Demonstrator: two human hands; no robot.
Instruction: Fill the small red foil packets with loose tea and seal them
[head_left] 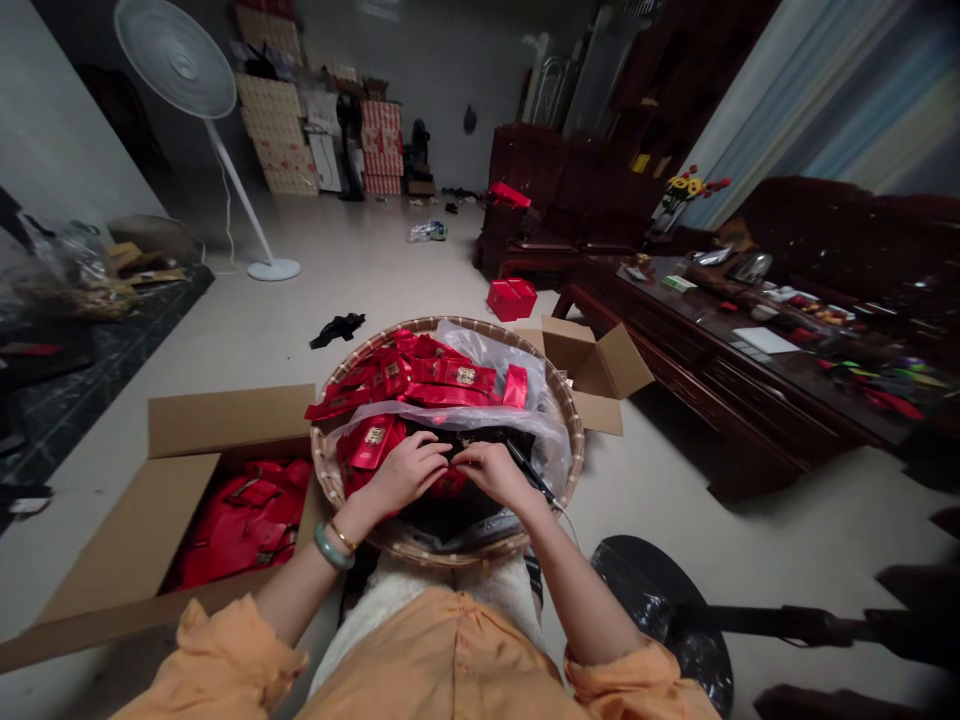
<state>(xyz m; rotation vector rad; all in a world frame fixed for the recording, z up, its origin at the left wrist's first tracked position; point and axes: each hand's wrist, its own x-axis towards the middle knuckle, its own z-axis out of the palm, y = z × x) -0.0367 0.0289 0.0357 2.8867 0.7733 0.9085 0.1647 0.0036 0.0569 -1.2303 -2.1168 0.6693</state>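
1. A round woven basket [448, 323] sits before the person, red packets [442, 376] heaped toward its 12 o'clock side.
2. The left hand [405, 475] and right hand [491, 475] curl inward, fingertips meeting just above a small red packet [448, 485]; I can't tell what they grip.

The camera sits on my head, so I look forward and down over my own orange shirt [442, 670] and forearms [581, 590]. My left hand [409, 475] and right hand [495, 475] show close up, low in the middle of the frame, above the round woven basket [577, 430]. The wide view bends the room and reaches across the floor to the stacked cartons [274, 125] by the far wall, with the floor fan [176, 70] at upper left.
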